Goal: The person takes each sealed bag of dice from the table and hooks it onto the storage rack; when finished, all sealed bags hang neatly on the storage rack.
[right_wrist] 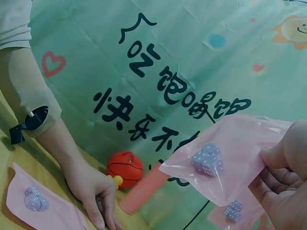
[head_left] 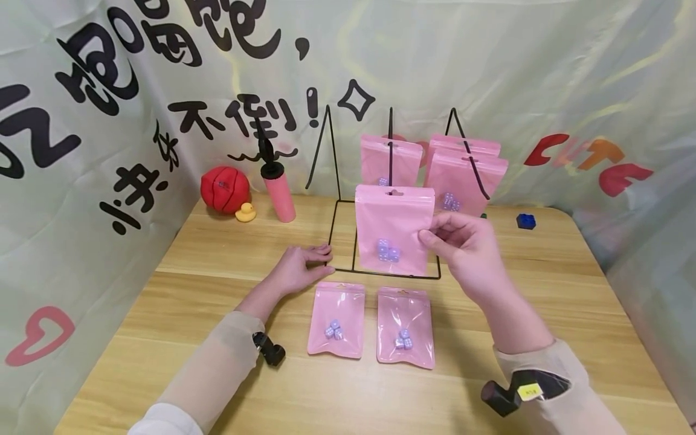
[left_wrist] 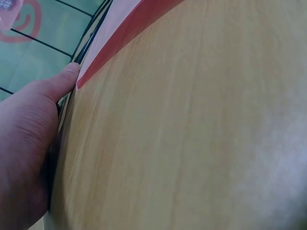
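Thumb and fingers of my right hand (head_left: 464,244) pinch the right edge of a pink zip pouch (head_left: 394,214) with purple dice (head_left: 387,251) inside. It hangs upright in front of the black wire rack (head_left: 387,273), its top hole overlapping the middle hook in the head view. Touching the rack's front left base corner is my left hand (head_left: 296,269), fingers fairly straight; its thumb (left_wrist: 64,81) lies along the black wire. Another pink pouch (head_left: 390,156) hangs on the middle hook, and two pouches (head_left: 489,172) on the right one. Two more pouches (head_left: 337,305) (head_left: 404,311) lie flat before the rack.
At the back left are a red ball (head_left: 225,189), a small yellow duck (head_left: 246,212) and a pink hand pump (head_left: 278,196) with a black top. A blue block (head_left: 525,221) sits at the back right. A printed cloth (head_left: 489,60) hangs behind the table.
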`<state>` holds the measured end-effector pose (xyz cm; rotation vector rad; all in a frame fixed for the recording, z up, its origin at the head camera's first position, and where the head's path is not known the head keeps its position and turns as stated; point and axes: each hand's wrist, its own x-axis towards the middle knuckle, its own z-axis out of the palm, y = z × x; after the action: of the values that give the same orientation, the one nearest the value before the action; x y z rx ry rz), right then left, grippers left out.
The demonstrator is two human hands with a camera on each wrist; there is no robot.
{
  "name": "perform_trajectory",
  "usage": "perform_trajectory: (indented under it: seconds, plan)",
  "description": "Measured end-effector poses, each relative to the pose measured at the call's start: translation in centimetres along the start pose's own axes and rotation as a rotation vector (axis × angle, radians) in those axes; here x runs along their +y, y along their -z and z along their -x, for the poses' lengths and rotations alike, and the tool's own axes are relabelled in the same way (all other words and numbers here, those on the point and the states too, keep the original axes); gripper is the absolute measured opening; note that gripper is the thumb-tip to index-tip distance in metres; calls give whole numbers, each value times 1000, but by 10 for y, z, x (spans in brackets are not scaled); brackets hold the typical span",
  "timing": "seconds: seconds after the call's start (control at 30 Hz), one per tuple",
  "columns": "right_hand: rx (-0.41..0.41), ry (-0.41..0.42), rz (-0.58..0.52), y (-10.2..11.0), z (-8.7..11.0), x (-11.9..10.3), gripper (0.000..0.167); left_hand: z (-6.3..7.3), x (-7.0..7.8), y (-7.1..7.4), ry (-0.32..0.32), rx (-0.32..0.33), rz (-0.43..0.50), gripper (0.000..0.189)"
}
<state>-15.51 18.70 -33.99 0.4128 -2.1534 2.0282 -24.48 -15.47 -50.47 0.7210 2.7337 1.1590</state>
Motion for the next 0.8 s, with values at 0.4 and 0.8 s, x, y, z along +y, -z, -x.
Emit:
perform_trajectory:
  seconds: [0.4,0.8]
  plan:
    - [13,-13,8,-8,-8,10,19,0,1,1,7,1,4,41]
    - [55,-54,46,-6,-26,20,5,-1,-1,-2,-22,25,6,39]
